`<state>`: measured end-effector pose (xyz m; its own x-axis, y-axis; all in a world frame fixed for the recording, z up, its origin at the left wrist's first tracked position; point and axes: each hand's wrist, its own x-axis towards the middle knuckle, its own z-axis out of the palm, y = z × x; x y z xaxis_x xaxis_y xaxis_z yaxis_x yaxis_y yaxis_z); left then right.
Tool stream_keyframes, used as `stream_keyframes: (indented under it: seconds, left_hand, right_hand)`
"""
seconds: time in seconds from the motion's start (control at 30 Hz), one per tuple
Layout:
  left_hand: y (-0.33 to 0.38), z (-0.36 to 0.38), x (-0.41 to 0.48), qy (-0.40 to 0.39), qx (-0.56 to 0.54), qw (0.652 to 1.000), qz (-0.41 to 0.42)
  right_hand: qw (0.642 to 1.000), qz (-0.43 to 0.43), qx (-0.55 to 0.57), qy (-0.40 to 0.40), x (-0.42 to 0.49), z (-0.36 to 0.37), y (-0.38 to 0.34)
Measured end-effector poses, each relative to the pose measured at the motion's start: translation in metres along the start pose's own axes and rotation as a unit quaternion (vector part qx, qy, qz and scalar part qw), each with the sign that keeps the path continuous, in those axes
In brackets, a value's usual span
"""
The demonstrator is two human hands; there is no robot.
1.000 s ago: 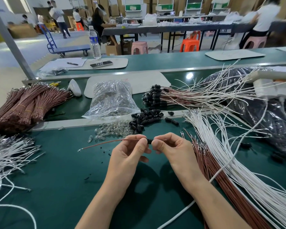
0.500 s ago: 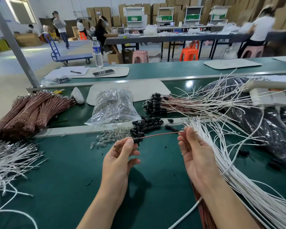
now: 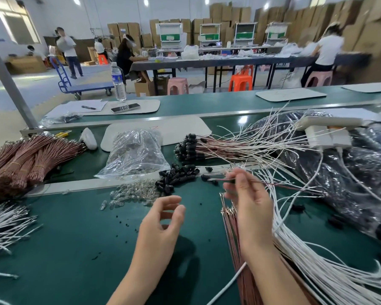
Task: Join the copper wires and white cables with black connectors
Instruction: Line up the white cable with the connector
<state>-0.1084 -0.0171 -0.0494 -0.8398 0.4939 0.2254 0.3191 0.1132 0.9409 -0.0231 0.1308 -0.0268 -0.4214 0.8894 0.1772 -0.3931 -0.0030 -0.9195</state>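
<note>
My right hand (image 3: 248,202) pinches a thin copper-coloured wire (image 3: 279,184) that runs off to the right over the white cables (image 3: 299,245). My left hand (image 3: 163,219) hovers above the green mat with its fingers loosely curled and holds nothing. Loose black connectors (image 3: 177,175) lie in a heap just beyond both hands. Behind them lies a pile of joined wires with black connectors on their ends (image 3: 188,146). Loose copper wires (image 3: 230,225) lie beside my right wrist, partly hidden by it.
Tied copper wire bundles (image 3: 31,157) and more white cables (image 3: 5,227) lie at the left. A clear plastic bag (image 3: 134,150) and small glass bulbs (image 3: 134,192) are in the middle. A black plastic bag (image 3: 343,177) and a white power strip (image 3: 326,137) fill the right.
My left hand has let go of the wire's connector end and dropped back. My right hand has carried the wire to the right. The view has tilted upward.
</note>
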Motion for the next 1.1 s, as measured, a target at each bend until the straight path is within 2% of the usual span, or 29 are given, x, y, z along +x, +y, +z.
stream_keyframes:
  seconds: [0.1, 0.2, 0.3, 0.43, 0.6, 0.73, 0.83, 0.93, 1.0, 1.1]
  left_hand:
    - [0.018, 0.025, 0.020, -0.106, 0.079, 0.990, 0.041]
    - [0.043, 0.064, 0.049, -0.190, 0.202, 0.959, 0.059]
    - [0.060, 0.106, 0.067, -0.235, 0.317, 0.917, 0.054]
    - [0.069, 0.143, 0.071, -0.250, 0.413, 0.876, 0.026]
    - [0.072, 0.163, 0.076, -0.264, 0.427, 0.864, -0.032]
    - [0.072, 0.159, 0.079, -0.288, 0.379, 0.878, -0.061]
    - [0.072, 0.150, 0.076, -0.281, 0.275, 0.918, -0.052]
    - [0.081, 0.136, 0.072, -0.228, 0.059, 0.970, -0.065]
    - [0.090, 0.124, 0.073, -0.173, -0.083, 0.979, -0.064]
    - [0.103, 0.099, 0.082, -0.087, -0.167, 0.982, -0.024]
  right_hand:
    - [0.988, -0.030, 0.025, 0.147, 0.014, -0.020, -0.004]
    - [0.974, -0.034, 0.040, 0.222, 0.022, -0.027, -0.003]
    - [0.967, -0.041, 0.054, 0.247, 0.024, -0.030, 0.000]
    - [0.961, -0.040, 0.068, 0.265, 0.025, -0.031, 0.001]
    - [0.963, -0.041, 0.062, 0.260, 0.028, -0.033, 0.003]
    - [0.961, -0.033, 0.076, 0.263, 0.027, -0.033, 0.002]
    - [0.961, -0.014, 0.096, 0.259, 0.025, -0.033, -0.002]
    - [0.968, -0.006, 0.118, 0.222, 0.023, -0.029, -0.011]
    - [0.980, -0.029, 0.110, 0.166, 0.016, -0.022, -0.019]
    - [0.991, -0.069, 0.089, 0.073, 0.003, -0.012, -0.025]
